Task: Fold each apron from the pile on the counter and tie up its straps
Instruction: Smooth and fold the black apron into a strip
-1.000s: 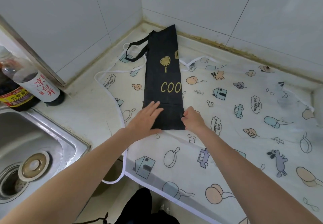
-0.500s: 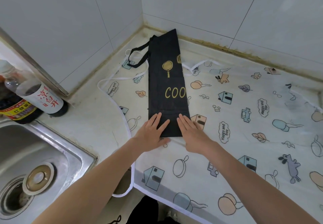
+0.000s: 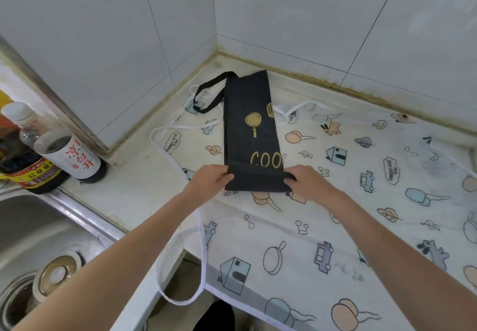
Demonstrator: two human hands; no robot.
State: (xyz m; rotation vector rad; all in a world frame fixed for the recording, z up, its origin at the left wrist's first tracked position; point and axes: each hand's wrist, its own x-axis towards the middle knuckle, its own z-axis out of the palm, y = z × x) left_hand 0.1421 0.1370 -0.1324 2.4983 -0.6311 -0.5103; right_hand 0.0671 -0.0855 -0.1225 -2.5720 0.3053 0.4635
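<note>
Nearest to me, a white strap hangs off the counter edge in a loop, trailing from the patterned apron spread flat over the worktop. Above that, my left hand grips the near left corner of the black apron, fingers curled over the edge; my right hand pinches the near right corner the same way. The near end looks turned up into a fold between them. The black apron lies as a long narrow strip on top of the patterned one, running toward the tiled corner, with its black strap looped at the far left. Off left: sink and two bottles.
</note>
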